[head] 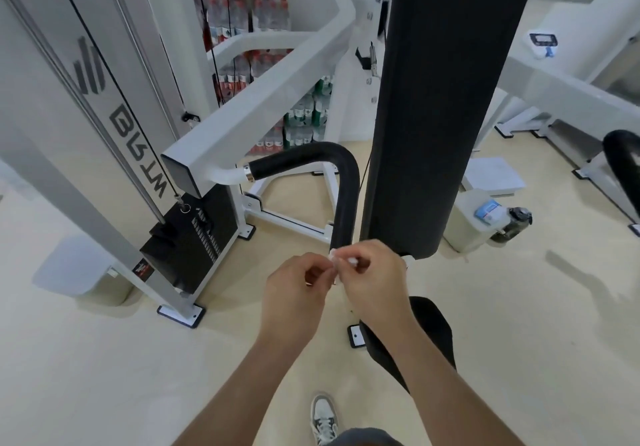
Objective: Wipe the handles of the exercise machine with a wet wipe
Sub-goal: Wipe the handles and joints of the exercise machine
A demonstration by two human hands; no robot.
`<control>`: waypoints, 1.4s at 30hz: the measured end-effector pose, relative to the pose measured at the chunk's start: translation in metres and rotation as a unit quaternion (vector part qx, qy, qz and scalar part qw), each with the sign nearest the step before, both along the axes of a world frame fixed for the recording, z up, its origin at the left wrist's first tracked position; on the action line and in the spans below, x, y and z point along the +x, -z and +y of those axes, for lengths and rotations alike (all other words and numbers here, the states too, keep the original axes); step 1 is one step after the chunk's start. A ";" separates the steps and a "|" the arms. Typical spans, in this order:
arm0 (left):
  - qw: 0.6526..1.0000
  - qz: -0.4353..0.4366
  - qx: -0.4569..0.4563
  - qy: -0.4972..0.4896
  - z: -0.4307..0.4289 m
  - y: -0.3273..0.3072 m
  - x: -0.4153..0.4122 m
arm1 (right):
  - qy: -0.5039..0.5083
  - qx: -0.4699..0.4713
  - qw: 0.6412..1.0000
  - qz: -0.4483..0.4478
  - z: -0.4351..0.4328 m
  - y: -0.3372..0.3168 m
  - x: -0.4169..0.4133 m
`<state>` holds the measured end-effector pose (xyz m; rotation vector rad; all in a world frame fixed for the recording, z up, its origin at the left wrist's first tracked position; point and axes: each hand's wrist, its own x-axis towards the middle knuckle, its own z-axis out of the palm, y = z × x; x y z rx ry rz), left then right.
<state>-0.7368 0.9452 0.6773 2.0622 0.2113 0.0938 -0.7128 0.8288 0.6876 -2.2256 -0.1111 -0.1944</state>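
A black foam handle [341, 182] bends down from the white arm [263, 99] of the exercise machine. Just below its lower end, my left hand [294, 289] and my right hand [375, 275] meet. Both pinch a small white wet wipe [337, 259] between their fingertips, close to the handle's tip. Most of the wipe is hidden by the fingers. A second black handle [623, 165] shows at the right edge.
A tall black back pad [440, 99] stands just right of the handle. The weight stack [194, 234] and its frame are to the left. A white jug [474, 220] and a dark bottle [516, 223] sit on the floor at right. Bottled water packs [304, 113] are stacked behind.
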 end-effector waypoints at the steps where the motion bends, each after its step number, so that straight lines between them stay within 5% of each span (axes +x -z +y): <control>1: 1.000 0.001 0.011 0.001 0.000 -0.001 0.003 | -0.001 -0.006 1.000 -0.001 0.000 -0.004 0.006; 23: 0.986 0.020 0.151 0.067 -0.002 -0.020 0.014 | 0.013 -0.080 0.996 -0.024 0.004 -0.022 0.064; 27: 0.988 0.017 0.149 0.044 -0.005 -0.022 0.017 | -0.038 -0.050 0.998 -0.008 0.000 -0.014 0.034; 42: 0.983 -0.013 0.183 0.017 -0.018 -0.026 0.030 | 0.041 0.070 0.997 -0.010 -0.007 -0.018 0.084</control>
